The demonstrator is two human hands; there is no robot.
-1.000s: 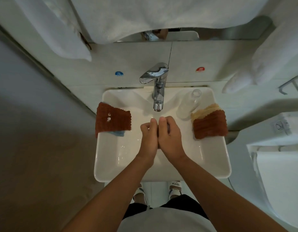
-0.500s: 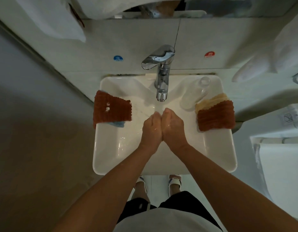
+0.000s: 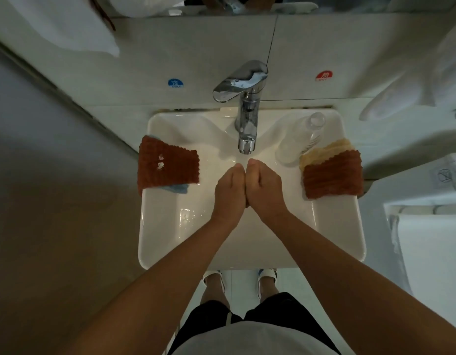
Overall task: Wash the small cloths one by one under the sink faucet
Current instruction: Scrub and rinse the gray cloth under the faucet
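Cloths on both rims, hands under the tap

Cloths: a rust-brown waffle cloth (image 3: 168,165) over a blue one (image 3: 177,188) on the white sink's (image 3: 250,257) left rim, another brown one (image 3: 333,175) over a yellow one (image 3: 324,152) on the right. My left hand (image 3: 228,192) and right hand (image 3: 266,189) are curled together under the chrome faucet (image 3: 246,119); can't tell if they're holding anything. Guessing I'm between cloths, so grab one next. Clear bottle (image 3: 302,139) crowds the right pile.

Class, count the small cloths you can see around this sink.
4. On the sink's left rim: a brown cloth over a blue cloth. On the right rim: a brown cloth over a yellow cloth. The closed hands may hide another.
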